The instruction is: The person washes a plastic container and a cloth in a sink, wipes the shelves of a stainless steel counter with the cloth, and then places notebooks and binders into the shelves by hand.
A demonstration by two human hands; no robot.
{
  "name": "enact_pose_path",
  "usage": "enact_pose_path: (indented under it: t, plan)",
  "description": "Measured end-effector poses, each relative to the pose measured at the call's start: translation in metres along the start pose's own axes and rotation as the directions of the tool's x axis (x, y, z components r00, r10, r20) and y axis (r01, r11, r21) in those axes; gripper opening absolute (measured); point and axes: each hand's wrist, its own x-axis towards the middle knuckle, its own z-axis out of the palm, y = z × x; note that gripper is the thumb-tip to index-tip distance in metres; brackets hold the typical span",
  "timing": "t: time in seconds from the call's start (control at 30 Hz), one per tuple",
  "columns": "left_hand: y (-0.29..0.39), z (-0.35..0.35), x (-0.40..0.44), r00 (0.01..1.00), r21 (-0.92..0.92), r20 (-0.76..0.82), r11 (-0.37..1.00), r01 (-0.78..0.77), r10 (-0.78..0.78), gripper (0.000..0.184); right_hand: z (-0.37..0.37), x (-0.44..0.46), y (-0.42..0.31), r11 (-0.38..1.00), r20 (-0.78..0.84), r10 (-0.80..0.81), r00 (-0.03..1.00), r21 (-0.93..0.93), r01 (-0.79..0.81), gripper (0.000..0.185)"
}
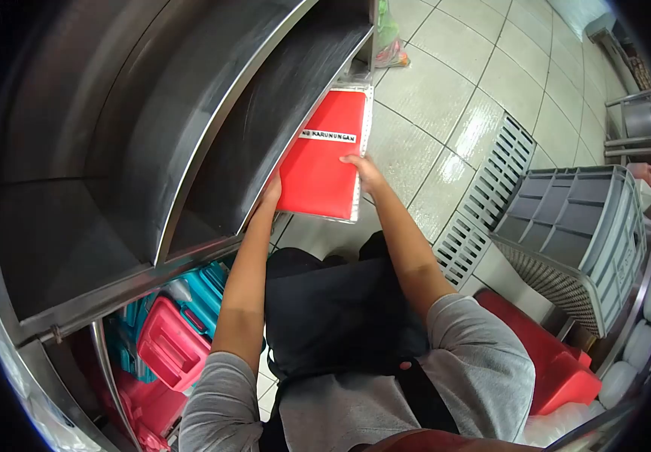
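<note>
A red folder (pixel 318 169) in a clear plastic sleeve, with a white label of black letters, lies at the edge of the metal sink unit (pixel 224 120). My right hand (pixel 367 175) grips its right edge, thumb on top and the other fingers hidden beneath. On the folder's lower left side is my left hand (pixel 271 192), between the folder and the metal edge; its fingers are mostly hidden.
Pink and teal plastic containers (pixel 171 339) sit below the unit at left. At right stand a grey crate (pixel 566 218), a red bin (pixel 536 354) and a metal rack (pixel 634 143). A floor drain grate (pixel 483 203) crosses the tiles. A plastic bag (pixel 391 45) lies at the top.
</note>
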Motion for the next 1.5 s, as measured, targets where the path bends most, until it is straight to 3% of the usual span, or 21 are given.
enact_pose_path:
  t: [0.03, 0.1, 0.17, 0.4, 0.47, 0.5, 0.6, 0.67, 0.73, 0.77, 0.83, 0.87, 0.9, 1.0, 1.07, 1.13, 1.2, 1.27, 1.33, 1.4, 1.5]
  plan:
    - [0.006, -0.002, -0.003, 0.996, 0.121, -0.094, 0.993, 0.010, 0.001, 0.081, 0.012, 0.003, 0.012, 1.000, 0.006, 0.002, 1.000, -0.003, -0.002, 0.057]
    - [0.010, -0.001, 0.003, 0.983, 0.169, -0.046, 0.971, -0.167, 0.177, 0.081, 0.043, 0.006, 0.034, 0.993, -0.092, -0.028, 0.995, 0.113, 0.038, 0.059]
    - [0.020, -0.005, -0.004, 0.988, 0.183, 0.005, 0.971, -0.152, 0.154, 0.078, 0.070, 0.011, 0.060, 0.971, -0.038, -0.175, 0.984, 0.161, 0.179, 0.060]
    - [0.036, -0.030, -0.023, 0.993, 0.096, 0.007, 0.988, -0.120, 0.120, 0.068, 0.107, 0.052, 0.117, 0.970, -0.206, -0.226, 0.952, -0.142, 0.200, 0.062]
    - [0.035, -0.030, -0.029, 0.996, 0.157, 0.022, 0.983, -0.093, 0.091, 0.070, 0.085, 0.081, 0.119, 0.783, -0.061, 0.142, 0.988, -0.603, -0.149, 0.077]
    - [0.032, -0.027, -0.032, 0.995, 0.176, 0.030, 0.979, -0.098, 0.095, 0.071, 0.089, 0.074, 0.096, 0.579, 0.003, 0.365, 0.931, -0.784, -0.225, 0.086]
    - [0.042, -0.026, -0.059, 0.988, 0.368, 0.003, 0.919, -0.142, 0.151, 0.074, 0.105, 0.008, 0.008, 0.046, -0.081, 0.761, 0.644, -0.983, -0.179, 0.092]
    - [0.077, -0.031, -0.100, 0.995, 0.375, 0.093, 0.927, 0.000, -0.038, 0.070, 0.087, -0.007, -0.031, 0.018, -0.158, 0.563, 0.811, -0.979, -0.203, 0.083]
    - [0.077, -0.011, -0.123, 0.933, 0.350, 0.343, 0.907, -0.235, 0.109, 0.069, 0.068, -0.024, -0.090, 0.185, -0.243, 0.341, 0.908, -0.930, -0.319, 0.068]
    - [0.105, -0.019, -0.140, 0.859, 0.255, 0.488, 0.916, -0.308, 0.153, 0.067, 0.053, -0.022, -0.119, 0.239, -0.317, 0.276, 0.908, -0.892, -0.384, 0.057]
    - [0.188, -0.068, -0.192, 0.791, -0.116, 0.534, 0.953, -0.281, 0.298, 0.056, 0.024, -0.036, -0.196, 0.452, -0.184, 0.094, 0.978, -0.868, -0.207, 0.048]
    - [0.235, -0.102, -0.218, 0.766, -0.274, 0.537, 0.932, -0.236, 0.353, 0.045, 0.029, -0.042, -0.238, 0.327, -0.198, -0.137, 0.971, -0.934, -0.145, 0.048]
    - [0.281, -0.141, -0.239, 0.743, -0.425, 0.531, 0.886, -0.183, 0.408, 0.035, 0.067, -0.069, -0.295, 0.550, -0.435, -0.255, 0.864, -0.800, -0.240, 0.047]
    - [0.395, -0.272, -0.278, 0.774, -0.602, 0.260, 0.724, -0.337, 0.577, 0.028, 0.139, -0.125, -0.427, 0.649, -0.377, -0.584, 0.719, -0.749, 0.135, 0.045]
    - [0.436, -0.331, -0.265, 0.813, -0.609, -0.050, 0.627, -0.485, 0.581, 0.033, 0.156, -0.108, -0.501, 0.461, -0.265, -0.824, 0.500, -0.826, 0.323, 0.049]
    - [0.463, -0.367, -0.241, 0.843, -0.568, -0.314, 0.625, -0.535, 0.436, 0.048, 0.237, -0.124, -0.562, 0.371, -0.141, -0.892, 0.429, -0.770, 0.519, 0.056]
    - [0.479, -0.390, -0.204, 0.857, -0.547, -0.404, 0.667, -0.506, 0.319, 0.057, 0.317, -0.130, -0.607, 0.388, -0.094, -0.807, 0.583, -0.829, 0.404, 0.059]
    - [0.480, -0.393, -0.159, 0.982, -0.819, -0.191, 0.549, -0.166, 0.012, 0.073, 0.375, -0.106, -0.640, 0.293, 0.042, -0.599, 0.800, -0.918, 0.267, 0.066]
    - [0.486, -0.399, -0.122, 0.987, -0.859, -0.142, 0.505, -0.087, -0.071, 0.076, 0.429, -0.083, -0.646, 0.168, 0.124, -0.339, 0.933, -0.968, 0.189, 0.073]
    - [0.488, -0.395, -0.090, 0.969, -0.892, -0.090, 0.452, 0.025, -0.230, 0.080, 0.459, -0.060, -0.637, 0.159, 0.030, -0.146, 0.989, -0.986, 0.053, 0.080]
    - [0.500, -0.403, -0.069, 0.989, -0.970, -0.021, 0.243, 0.015, -0.144, 0.075, 0.481, -0.036, -0.616, 0.231, -0.021, 0.047, 0.999, -0.972, -0.031, 0.078]
